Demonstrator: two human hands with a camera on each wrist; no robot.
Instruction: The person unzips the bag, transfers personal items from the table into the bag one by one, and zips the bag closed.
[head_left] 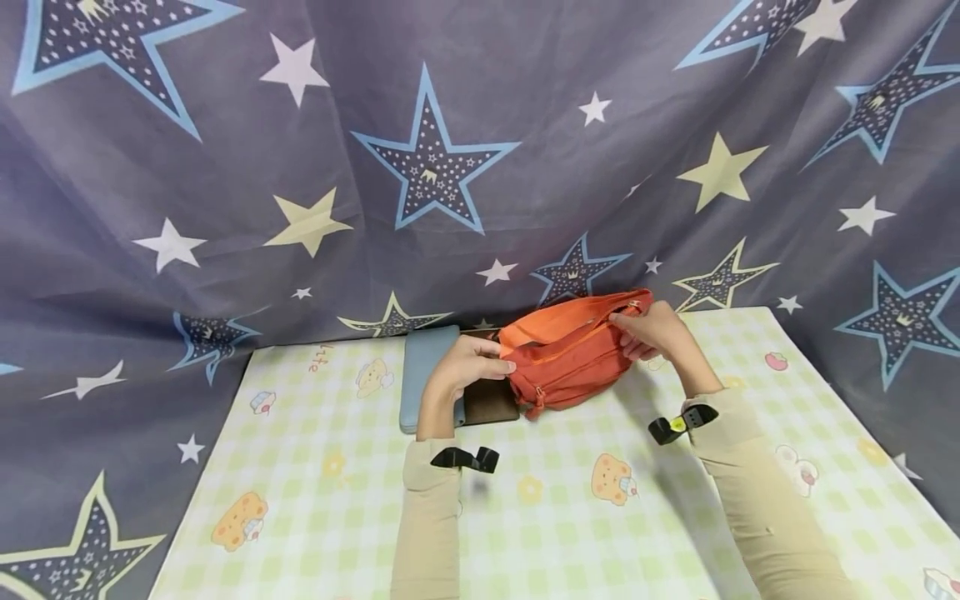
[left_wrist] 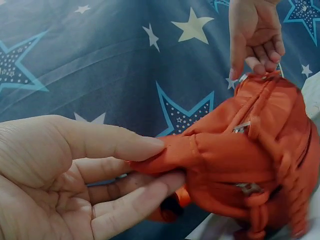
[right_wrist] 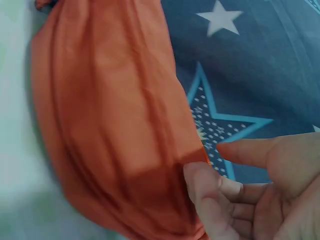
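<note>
An orange waist bag [head_left: 573, 367] with zippers and cord pulls sits near the back of the table, between the two hands. My left hand [head_left: 468, 367] pinches the fabric at its left end, thumb on top and fingers beneath, as the left wrist view shows. At the other end, my right hand [head_left: 648, 329] has its fingers curled at the top edge of the bag. In the right wrist view the index fingertip [right_wrist: 195, 172] lies against the orange cloth, with the thumb beside the edge. A zipper pull [left_wrist: 242, 127] hangs on the near side.
A blue-grey flat case [head_left: 427, 375] and a brown flat item [head_left: 487, 400] lie left of the bag, partly behind my left hand. A dark star-printed curtain [head_left: 480, 167] rises behind the table. The tablecloth [head_left: 330, 500] is green-checked with cartoon prints.
</note>
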